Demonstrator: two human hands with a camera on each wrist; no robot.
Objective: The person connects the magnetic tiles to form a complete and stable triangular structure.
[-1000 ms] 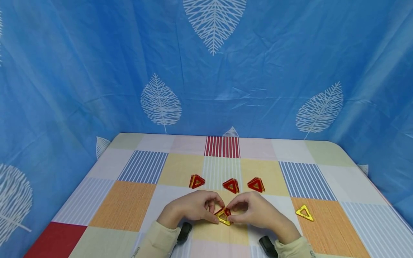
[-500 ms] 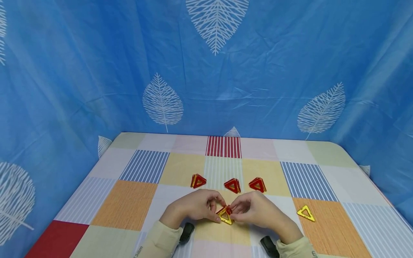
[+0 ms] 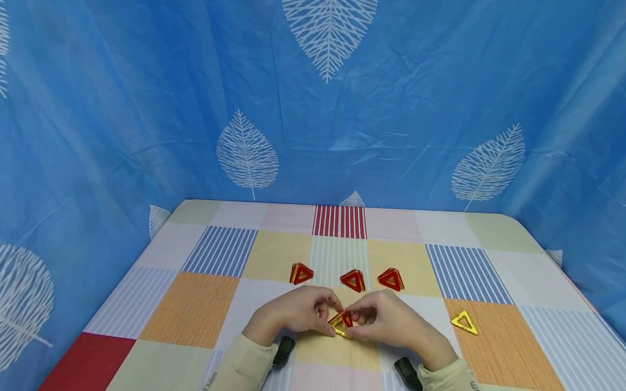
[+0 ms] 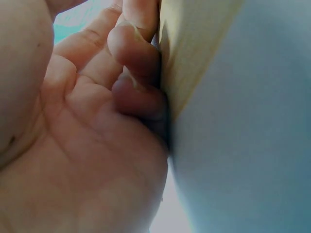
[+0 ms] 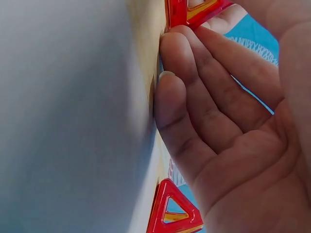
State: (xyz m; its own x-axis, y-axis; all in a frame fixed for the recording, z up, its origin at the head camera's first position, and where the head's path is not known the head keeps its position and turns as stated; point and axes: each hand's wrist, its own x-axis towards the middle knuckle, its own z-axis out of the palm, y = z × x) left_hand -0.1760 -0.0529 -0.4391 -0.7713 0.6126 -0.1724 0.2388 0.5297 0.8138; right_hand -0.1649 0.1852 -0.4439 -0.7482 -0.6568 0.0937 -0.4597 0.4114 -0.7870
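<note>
Between my two hands stands a small piece built of red and yellow triangular magnetic tiles [image 3: 348, 320], its yellow face toward me. My left hand [image 3: 297, 310] pinches its left side between thumb and fingers. From the right, my right hand [image 3: 390, 319] pinches the other side, the fingertips of both hands close together at the top. Red tile edges [image 5: 180, 14] show beyond the right fingertips in the right wrist view. In the left wrist view the left hand [image 4: 97, 121] shows its palm with fingers curled; the tiles are hidden there.
Three red-and-yellow tile pyramids stand behind the hands: left [image 3: 295, 273], middle [image 3: 351, 285] and right [image 3: 389, 284]. A loose yellow triangle tile [image 3: 464, 328] lies to the right. Patchwork cloth [image 3: 176, 309] covers the table; a blue leaf-print curtain [image 3: 391, 98] hangs behind.
The fingers have shifted slightly around the tile piece, the right fingertips moving at its top and right edge. Both hands stay in place; the view has shifted a little.
</note>
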